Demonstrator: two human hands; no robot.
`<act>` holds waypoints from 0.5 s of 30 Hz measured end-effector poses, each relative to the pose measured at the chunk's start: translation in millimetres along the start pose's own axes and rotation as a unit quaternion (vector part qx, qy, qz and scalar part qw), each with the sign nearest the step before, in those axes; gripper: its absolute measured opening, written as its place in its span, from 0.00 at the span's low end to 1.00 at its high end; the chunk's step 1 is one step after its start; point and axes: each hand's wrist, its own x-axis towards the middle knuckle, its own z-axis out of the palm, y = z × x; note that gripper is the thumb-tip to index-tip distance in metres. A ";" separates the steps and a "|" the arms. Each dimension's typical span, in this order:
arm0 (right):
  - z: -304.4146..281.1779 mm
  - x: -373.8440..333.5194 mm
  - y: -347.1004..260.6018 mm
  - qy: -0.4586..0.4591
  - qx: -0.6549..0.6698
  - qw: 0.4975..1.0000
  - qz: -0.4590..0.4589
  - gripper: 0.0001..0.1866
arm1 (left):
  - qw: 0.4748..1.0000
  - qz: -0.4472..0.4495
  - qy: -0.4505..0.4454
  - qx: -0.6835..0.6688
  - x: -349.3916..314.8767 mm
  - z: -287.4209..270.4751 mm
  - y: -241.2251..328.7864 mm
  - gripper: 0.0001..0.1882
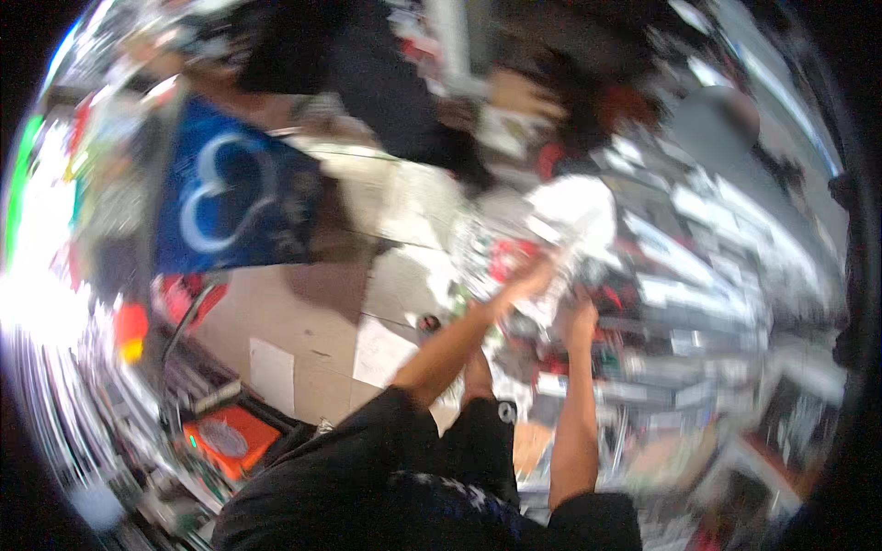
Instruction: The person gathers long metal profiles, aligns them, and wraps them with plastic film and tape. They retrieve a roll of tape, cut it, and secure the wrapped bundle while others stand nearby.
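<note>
1. Super blurry where it counts, but the step in hand looks like handling stuff on the far side: the bare left hand (531, 278) and bare right hand (580, 321) are both stretched out ahead, close to each other.
2. The main thing seems to be a bright white rounded object (588, 207), material unclear, just beyond both hands, right of centre. Left of it, by the left hand's fingers, is a smeared bright red item (511, 260).
3. Left grip: fingers reach toward the white and red stuff, but whether they've got hold of anything, no idea. Right grip: looks bunched up, though I can't say if it's gripping something.
4. My guess is the next move calls for a firm, sure hold, with care around the clutter packed along the right.
5. Well apart on the left: a dark blue sheet-like thing with a white heart-shaped outline (225, 188), and nearer, a flat orange square item (230, 436). Someone in dark clothing (386, 101) is on the far side.
</note>
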 end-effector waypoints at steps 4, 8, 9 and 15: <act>52.6 -11.2 -11.1 -0.156 0.085 0.979 -0.096 0.13 | 0.999 -0.002 0.035 -0.029 2.7 -24.2 26.8 0.30; 68.0 -67.0 -49.0 -0.103 -0.313 0.938 -0.105 0.39 | 0.994 0.010 0.065 -0.086 -52.9 -67.4 -2.4 0.30; 73.8 -89.9 -66.3 -0.040 -0.399 0.916 -0.014 0.40 | 0.992 0.014 0.074 -0.098 -75.0 -74.6 -18.8 0.30; 201.2 -205.6 -245.2 -0.230 0.643 0.659 0.315 0.43 | 0.982 0.011 0.152 -0.111 -295.2 -49.9 -194.1 0.32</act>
